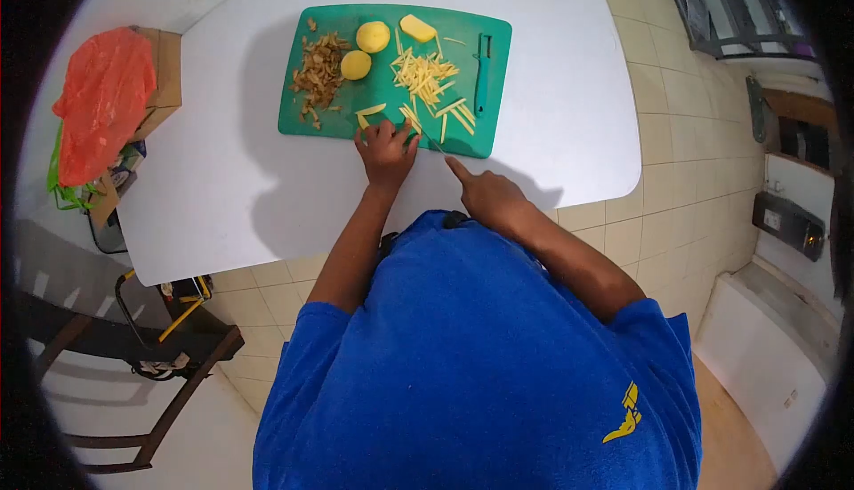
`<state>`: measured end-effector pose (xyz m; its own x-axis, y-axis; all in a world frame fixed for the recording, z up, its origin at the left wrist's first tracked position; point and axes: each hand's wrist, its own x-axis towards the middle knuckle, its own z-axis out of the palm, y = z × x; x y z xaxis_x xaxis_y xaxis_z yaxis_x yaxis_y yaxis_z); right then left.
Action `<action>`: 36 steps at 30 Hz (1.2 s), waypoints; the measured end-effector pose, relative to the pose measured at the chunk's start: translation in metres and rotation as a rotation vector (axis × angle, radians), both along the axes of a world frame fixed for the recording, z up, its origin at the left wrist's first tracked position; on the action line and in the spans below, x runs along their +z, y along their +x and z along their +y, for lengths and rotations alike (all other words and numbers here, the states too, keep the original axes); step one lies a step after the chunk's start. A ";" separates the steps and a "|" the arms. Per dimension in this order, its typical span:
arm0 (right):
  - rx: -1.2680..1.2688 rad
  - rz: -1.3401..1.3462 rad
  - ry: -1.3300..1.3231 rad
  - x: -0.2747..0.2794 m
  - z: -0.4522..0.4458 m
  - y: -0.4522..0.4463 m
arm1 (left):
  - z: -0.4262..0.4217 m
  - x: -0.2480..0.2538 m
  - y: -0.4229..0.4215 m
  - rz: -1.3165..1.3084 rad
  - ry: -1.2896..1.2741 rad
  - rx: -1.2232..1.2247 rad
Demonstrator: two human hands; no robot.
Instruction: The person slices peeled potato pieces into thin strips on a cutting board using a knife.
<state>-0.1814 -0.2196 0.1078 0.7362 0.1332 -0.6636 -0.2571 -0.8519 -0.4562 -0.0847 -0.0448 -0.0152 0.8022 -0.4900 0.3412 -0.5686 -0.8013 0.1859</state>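
Fingers of the left hand (388,153) bent down onto a few pale-yellow strips (410,118) near the board's closest edge; whether they pinched them I couldn't tell. Beside them, the right hand (492,196) gripped a knife (434,142). Around lay more strips (425,76), peelings (318,70) and peeled potatoes (373,37) on the green board (334,16), atop a white table (569,72).

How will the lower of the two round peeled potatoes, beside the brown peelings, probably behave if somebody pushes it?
The lower potato might roll, since its outline looks round, though the peelings beside it may slow it on one side. Its bare, peeled surface is probably slippery to grip. It looks solid, so it is likely firm, not floppy.
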 end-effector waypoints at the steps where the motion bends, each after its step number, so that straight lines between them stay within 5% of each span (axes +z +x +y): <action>1: -0.003 -0.022 -0.014 -0.004 0.003 0.003 | 0.001 -0.001 0.000 0.005 -0.003 -0.006; 36: -0.057 -0.310 -0.041 -0.019 0.017 0.014 | 0.008 -0.013 0.000 0.210 -0.105 0.024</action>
<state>-0.1674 -0.2026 0.0886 0.9097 0.0641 -0.4102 -0.1586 -0.8595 -0.4859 -0.0845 -0.0363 -0.0281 0.8717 -0.4410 0.2136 -0.4900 -0.7841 0.3808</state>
